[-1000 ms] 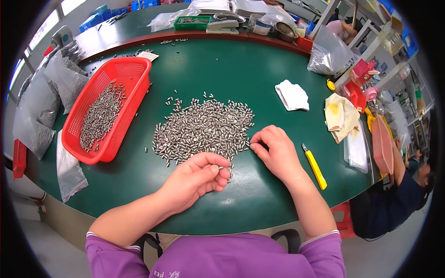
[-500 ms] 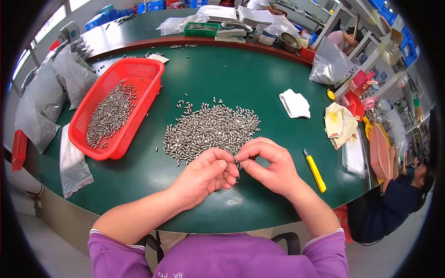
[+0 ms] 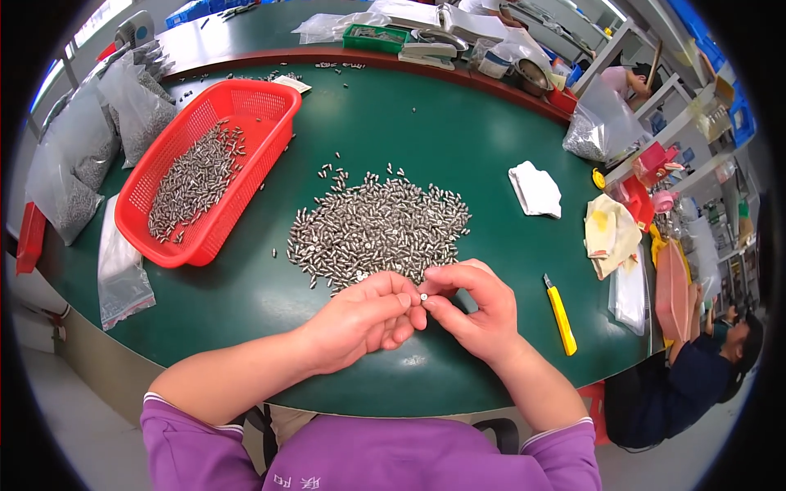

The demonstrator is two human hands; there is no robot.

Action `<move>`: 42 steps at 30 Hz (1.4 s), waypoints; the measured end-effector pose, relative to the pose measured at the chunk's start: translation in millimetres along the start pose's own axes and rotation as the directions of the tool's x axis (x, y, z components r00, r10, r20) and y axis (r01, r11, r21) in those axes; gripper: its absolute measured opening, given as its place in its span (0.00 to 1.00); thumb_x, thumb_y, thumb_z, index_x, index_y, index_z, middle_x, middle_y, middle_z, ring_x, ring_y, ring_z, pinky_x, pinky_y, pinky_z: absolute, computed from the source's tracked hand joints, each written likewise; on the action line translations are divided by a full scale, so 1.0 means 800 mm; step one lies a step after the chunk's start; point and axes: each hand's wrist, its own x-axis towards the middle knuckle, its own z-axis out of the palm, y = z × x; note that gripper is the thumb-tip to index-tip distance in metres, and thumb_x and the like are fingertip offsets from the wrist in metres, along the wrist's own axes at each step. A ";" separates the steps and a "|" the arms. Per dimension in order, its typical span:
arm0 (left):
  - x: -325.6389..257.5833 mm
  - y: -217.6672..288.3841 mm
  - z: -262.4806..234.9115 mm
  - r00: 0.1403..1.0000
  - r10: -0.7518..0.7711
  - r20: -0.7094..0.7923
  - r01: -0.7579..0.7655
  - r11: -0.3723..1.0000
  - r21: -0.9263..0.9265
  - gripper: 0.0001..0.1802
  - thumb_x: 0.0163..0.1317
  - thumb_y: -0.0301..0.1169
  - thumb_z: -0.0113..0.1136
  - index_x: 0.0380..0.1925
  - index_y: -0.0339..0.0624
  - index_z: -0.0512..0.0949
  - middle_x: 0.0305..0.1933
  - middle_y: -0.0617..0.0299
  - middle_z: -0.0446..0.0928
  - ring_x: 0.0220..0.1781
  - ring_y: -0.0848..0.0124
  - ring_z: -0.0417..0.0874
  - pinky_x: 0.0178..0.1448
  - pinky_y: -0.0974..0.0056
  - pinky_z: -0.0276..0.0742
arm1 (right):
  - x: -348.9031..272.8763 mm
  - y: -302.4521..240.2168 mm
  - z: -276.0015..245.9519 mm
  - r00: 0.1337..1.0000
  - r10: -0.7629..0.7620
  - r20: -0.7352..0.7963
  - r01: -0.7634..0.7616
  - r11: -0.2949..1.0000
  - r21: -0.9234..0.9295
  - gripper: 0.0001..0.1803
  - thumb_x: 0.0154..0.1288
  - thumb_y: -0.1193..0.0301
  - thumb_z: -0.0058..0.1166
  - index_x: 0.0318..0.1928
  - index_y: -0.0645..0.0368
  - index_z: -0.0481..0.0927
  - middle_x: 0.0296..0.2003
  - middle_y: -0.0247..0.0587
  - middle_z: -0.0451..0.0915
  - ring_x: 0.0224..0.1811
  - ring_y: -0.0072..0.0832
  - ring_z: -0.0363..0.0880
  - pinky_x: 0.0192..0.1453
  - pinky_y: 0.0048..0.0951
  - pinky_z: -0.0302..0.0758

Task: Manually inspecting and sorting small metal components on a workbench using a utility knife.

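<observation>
A heap of small silvery, bullet-shaped metal parts (image 3: 381, 225) lies on the green table in front of me. At the near edge of this heap my two hands meet, fingertips close together. One small metal part (image 3: 423, 297) shows its round pale end between them. My right hand (image 3: 475, 307) is closed in a pinch on that part with thumb and forefinger. My left hand (image 3: 364, 319) is closed too, its fingers curled and its fingertips right beside the part. Whatever lies inside the left fingers is hidden.
Left of the heap stands a red plastic basket (image 3: 274, 176) holding more metal parts, with filled clear bags (image 3: 78, 164) beyond. To the right lie a yellow utility knife (image 3: 561, 317), a white cloth (image 3: 536, 190) and a cream glove (image 3: 612, 233). A co-worker (image 3: 688, 380) sits at far right.
The part between my fingertips now shows its round end, where before it was barely visible. My hands stay together at the near edge of the heap. The whole view has tilted slightly.
</observation>
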 end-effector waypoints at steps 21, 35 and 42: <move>0.002 0.001 0.003 0.999 -0.044 -0.028 0.048 0.981 0.188 0.09 0.74 0.33 0.41 0.45 0.42 0.70 0.38 0.62 0.75 0.31 0.79 0.71 0.35 0.72 0.69 | 0.005 0.002 -0.013 0.974 0.048 -0.223 -0.071 0.993 -0.099 0.18 0.56 0.83 0.58 0.47 0.58 0.81 0.35 0.35 0.84 0.36 0.28 0.80 0.41 0.27 0.77; 0.001 -0.002 0.001 0.999 0.012 -0.038 -0.002 0.969 0.248 0.10 0.74 0.31 0.43 0.48 0.40 0.71 0.38 0.63 0.74 0.31 0.79 0.71 0.35 0.72 0.70 | 0.007 0.001 -0.014 0.991 -0.112 -0.078 0.089 0.964 -0.249 0.13 0.48 0.80 0.62 0.37 0.53 0.83 0.36 0.35 0.79 0.39 0.32 0.78 0.43 0.33 0.74; 0.001 -0.003 0.001 0.998 0.018 -0.055 -0.006 0.977 0.215 0.10 0.74 0.33 0.44 0.47 0.40 0.70 0.37 0.63 0.75 0.31 0.79 0.71 0.35 0.73 0.69 | 0.008 -0.004 -0.011 0.964 -0.256 0.066 0.264 0.927 -0.267 0.16 0.46 0.77 0.64 0.39 0.50 0.84 0.39 0.32 0.76 0.38 0.34 0.76 0.42 0.35 0.73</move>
